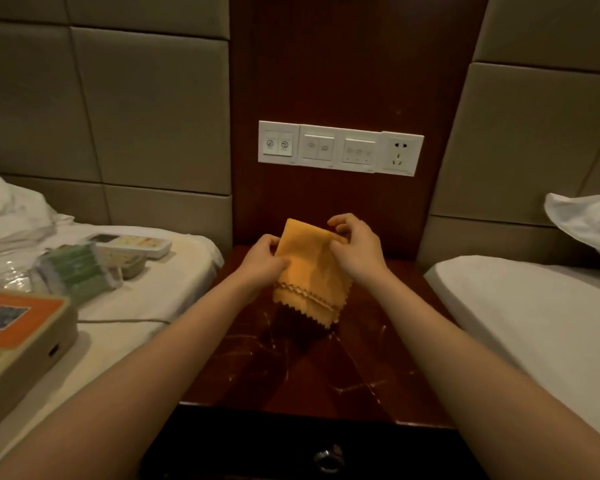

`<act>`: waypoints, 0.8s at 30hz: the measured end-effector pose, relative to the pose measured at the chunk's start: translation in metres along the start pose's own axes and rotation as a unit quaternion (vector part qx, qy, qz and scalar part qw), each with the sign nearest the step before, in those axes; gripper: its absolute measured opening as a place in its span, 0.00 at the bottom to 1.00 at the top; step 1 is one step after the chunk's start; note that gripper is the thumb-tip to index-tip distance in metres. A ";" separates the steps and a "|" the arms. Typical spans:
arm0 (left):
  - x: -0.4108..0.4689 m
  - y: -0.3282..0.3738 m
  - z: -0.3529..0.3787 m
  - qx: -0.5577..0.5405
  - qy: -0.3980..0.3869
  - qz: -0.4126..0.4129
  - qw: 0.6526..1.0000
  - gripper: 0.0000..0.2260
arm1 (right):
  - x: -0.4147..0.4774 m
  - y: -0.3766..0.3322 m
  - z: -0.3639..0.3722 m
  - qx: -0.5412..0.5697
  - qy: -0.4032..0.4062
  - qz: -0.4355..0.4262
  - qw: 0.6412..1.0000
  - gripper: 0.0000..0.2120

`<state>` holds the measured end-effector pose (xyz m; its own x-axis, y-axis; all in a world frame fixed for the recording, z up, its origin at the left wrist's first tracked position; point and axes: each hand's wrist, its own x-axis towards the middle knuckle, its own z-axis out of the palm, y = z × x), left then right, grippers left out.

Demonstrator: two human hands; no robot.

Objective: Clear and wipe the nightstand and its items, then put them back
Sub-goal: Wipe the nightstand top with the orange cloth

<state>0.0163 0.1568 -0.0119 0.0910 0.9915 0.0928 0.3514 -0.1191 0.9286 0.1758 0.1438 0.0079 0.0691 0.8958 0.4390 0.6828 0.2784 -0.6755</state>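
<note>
Nightstand (326, 375): dark reddish wood, glossy top marked with pale streaks, set between two beds.

Left bed (174, 271), white sheet:
- beige box with orange lid (18, 337), nearest corner
- green pack in clear wrap (73, 271), beyond it
- white flat device (132, 244), farther back
- thin cord (125, 321), across sheet
- rumpled white linen (7, 209), at head

Right bed (534, 306): white pillow (589, 220) at head.
</note>
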 end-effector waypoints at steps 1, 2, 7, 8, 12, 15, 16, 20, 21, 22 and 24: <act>0.010 -0.005 -0.002 0.004 0.011 -0.006 1.000 0.14 | 0.007 0.003 0.011 -0.024 -0.011 -0.014 1.000 0.19; 0.021 -0.011 -0.005 0.007 0.018 -0.018 1.000 0.13 | 0.013 0.004 0.022 -0.047 -0.029 -0.031 0.998 0.21; 0.077 -0.045 -0.021 0.071 0.072 -0.079 0.992 0.16 | 0.033 0.014 0.076 -0.085 -0.245 -0.059 0.964 0.33; 0.087 -0.049 -0.024 0.084 0.083 -0.097 0.988 0.17 | 0.036 0.018 0.086 -0.103 -0.288 -0.058 0.950 0.35; 0.106 -0.055 -0.030 0.190 0.084 -0.119 0.971 0.23 | 0.057 0.028 0.117 -0.191 -0.335 -0.069 0.920 0.28; 0.113 -0.057 -0.036 0.317 0.102 -0.006 0.943 0.21 | 0.081 0.030 0.130 -0.227 -0.316 -0.078 0.918 0.16; 0.116 -0.059 -0.038 0.351 0.087 0.048 0.931 0.20 | 0.087 0.030 0.132 -0.236 -0.316 -0.080 0.916 0.15; 0.127 -0.063 -0.038 0.370 -0.090 0.055 0.923 0.15 | 0.107 0.032 0.144 -0.248 -0.326 -0.063 0.910 0.16; 0.129 -0.065 -0.038 0.362 -0.118 0.034 0.924 0.14 | 0.110 0.035 0.148 -0.247 -0.331 -0.055 0.909 0.19; 0.132 -0.069 -0.038 0.366 -0.125 0.021 0.922 0.17 | 0.114 0.037 0.152 -0.250 -0.335 -0.047 0.907 0.22; 0.140 -0.079 -0.040 0.398 -0.131 0.005 0.908 0.19 | 0.120 0.039 0.158 -0.258 -0.341 -0.037 0.903 0.26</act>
<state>-0.0361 0.3070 -0.0583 0.2790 0.9565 -0.0854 0.9023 -0.2307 0.3641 0.0958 0.3165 -0.0590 -0.3338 0.9356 -0.1148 0.9277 0.3045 -0.2161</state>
